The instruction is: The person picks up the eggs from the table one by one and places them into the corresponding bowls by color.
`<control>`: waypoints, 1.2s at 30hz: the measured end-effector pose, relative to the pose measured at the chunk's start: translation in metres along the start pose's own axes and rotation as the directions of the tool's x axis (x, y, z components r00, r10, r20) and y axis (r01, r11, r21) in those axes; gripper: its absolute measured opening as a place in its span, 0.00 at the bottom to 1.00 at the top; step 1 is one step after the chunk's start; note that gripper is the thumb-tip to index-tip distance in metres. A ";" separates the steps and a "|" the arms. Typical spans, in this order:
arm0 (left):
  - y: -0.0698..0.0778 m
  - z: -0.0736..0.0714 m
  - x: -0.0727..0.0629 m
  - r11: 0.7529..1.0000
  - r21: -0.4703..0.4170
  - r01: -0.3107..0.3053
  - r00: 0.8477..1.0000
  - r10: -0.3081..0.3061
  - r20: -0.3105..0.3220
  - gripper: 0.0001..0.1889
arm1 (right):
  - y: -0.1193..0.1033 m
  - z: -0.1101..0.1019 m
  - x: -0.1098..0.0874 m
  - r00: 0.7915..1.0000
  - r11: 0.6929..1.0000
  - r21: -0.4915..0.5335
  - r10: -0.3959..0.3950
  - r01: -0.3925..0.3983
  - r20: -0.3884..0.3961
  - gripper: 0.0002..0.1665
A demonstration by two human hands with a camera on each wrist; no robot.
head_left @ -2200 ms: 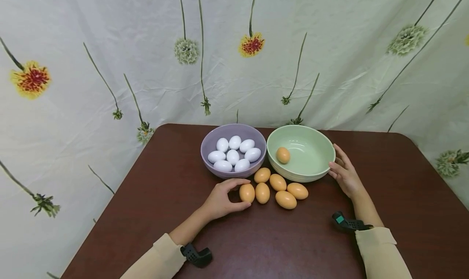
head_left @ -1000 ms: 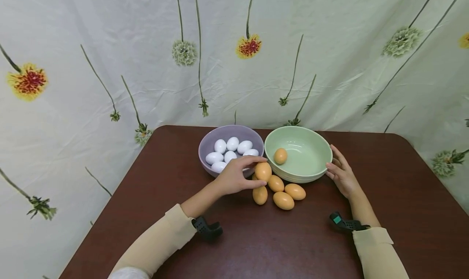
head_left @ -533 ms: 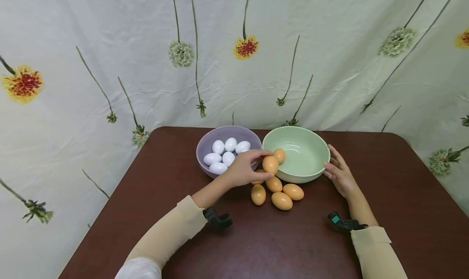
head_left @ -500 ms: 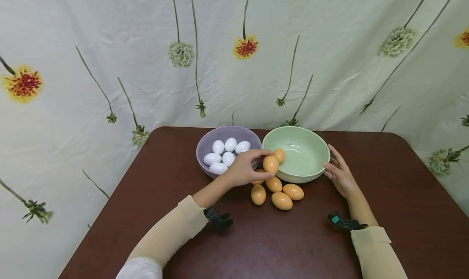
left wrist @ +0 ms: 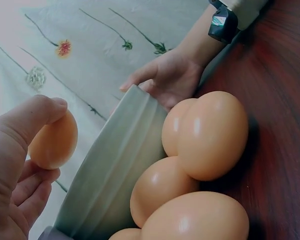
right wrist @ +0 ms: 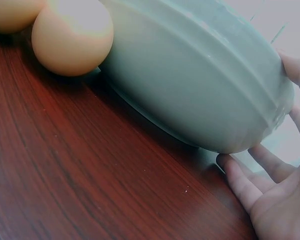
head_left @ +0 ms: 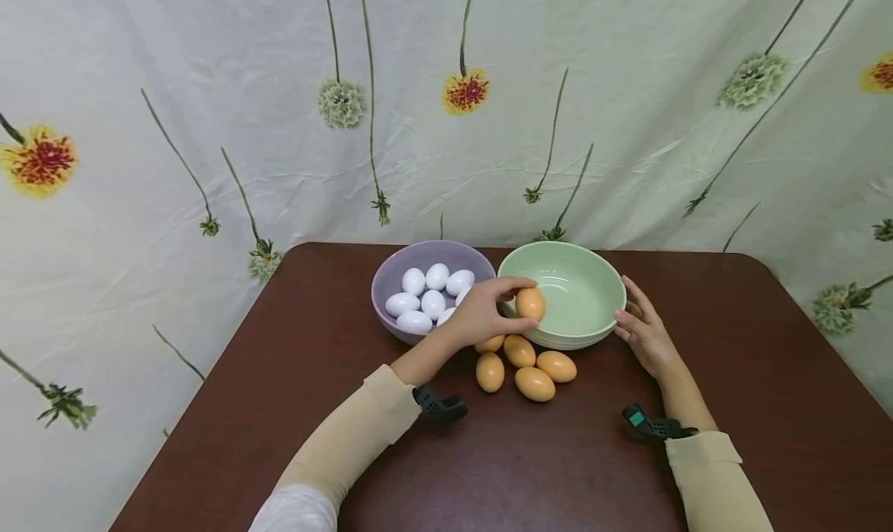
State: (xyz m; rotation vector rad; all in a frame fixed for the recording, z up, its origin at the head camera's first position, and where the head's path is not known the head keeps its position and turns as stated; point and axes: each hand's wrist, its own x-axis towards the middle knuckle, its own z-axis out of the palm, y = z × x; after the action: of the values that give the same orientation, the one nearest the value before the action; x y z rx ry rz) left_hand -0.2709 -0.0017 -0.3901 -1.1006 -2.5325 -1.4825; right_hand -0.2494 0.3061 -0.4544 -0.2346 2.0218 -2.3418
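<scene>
My left hand (head_left: pixel 484 312) pinches a brown egg (head_left: pixel 531 305) between thumb and fingers, over the left side of the light green bowl (head_left: pixel 586 295). In the left wrist view this egg (left wrist: pixel 55 140) hangs beside the bowl's ribbed wall (left wrist: pixel 117 155). The other brown egg inside the bowl is hidden behind my hand and the held egg. My right hand (head_left: pixel 649 334) holds the bowl's right side, its thumb near the rim and the fingers spread along the outer wall (right wrist: pixel 190 75). Several brown eggs (head_left: pixel 535 384) lie on the table in front of the bowls.
A purple bowl (head_left: pixel 380 303) with several white eggs (head_left: pixel 414 322) stands left of the green bowl, partly behind my left hand. Both bowls are near the far edge of the dark red-brown table (head_left: pixel 328 323). A flowered cloth (head_left: pixel 279 90) hangs behind it.
My left hand has lifted a brown egg from the left of the group and carried it up and right to the green bowl. My right hand has stayed at the bowl.
</scene>
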 end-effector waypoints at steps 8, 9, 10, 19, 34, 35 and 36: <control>-0.001 0.006 0.013 0.997 -0.012 0.072 0.997 -0.072 0.022 0.31 | 0.000 -0.001 0.000 1.000 1.000 0.006 -0.006 0.006 0.002 0.42; -0.001 0.007 0.015 0.997 -0.014 0.077 0.997 -0.077 0.027 0.31 | 0.000 -0.001 0.000 1.000 1.000 0.007 -0.006 0.006 0.002 0.42; 0.000 0.007 0.017 0.997 -0.012 0.079 0.996 -0.079 0.034 0.31 | 0.000 -0.001 0.000 1.000 1.000 0.007 -0.007 0.007 0.004 0.42; 0.004 0.019 0.036 0.997 0.019 0.078 0.992 -0.080 0.100 0.31 | 0.000 0.000 0.000 1.000 1.000 -0.001 0.007 -0.007 -0.005 0.42; 0.007 0.032 0.054 0.979 0.197 0.055 0.969 -0.100 0.224 0.29 | -0.001 0.001 0.000 1.000 1.000 -0.009 0.014 -0.014 -0.009 0.44; 0.007 0.033 0.055 0.975 0.215 0.055 0.965 -0.108 0.239 0.29 | -0.001 0.001 0.000 1.000 1.000 -0.007 0.012 -0.012 -0.008 0.43; 0.007 0.033 0.057 0.971 0.234 0.055 0.960 -0.115 0.253 0.29 | -0.001 0.001 0.000 1.000 1.000 -0.006 0.010 -0.010 -0.007 0.43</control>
State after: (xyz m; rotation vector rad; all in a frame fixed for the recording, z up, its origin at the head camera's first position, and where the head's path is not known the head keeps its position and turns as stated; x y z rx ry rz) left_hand -0.2988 0.0578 -0.3844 -1.2410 -2.8719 -1.0878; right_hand -0.2495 0.3055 -0.4532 -0.2168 2.0290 -2.3339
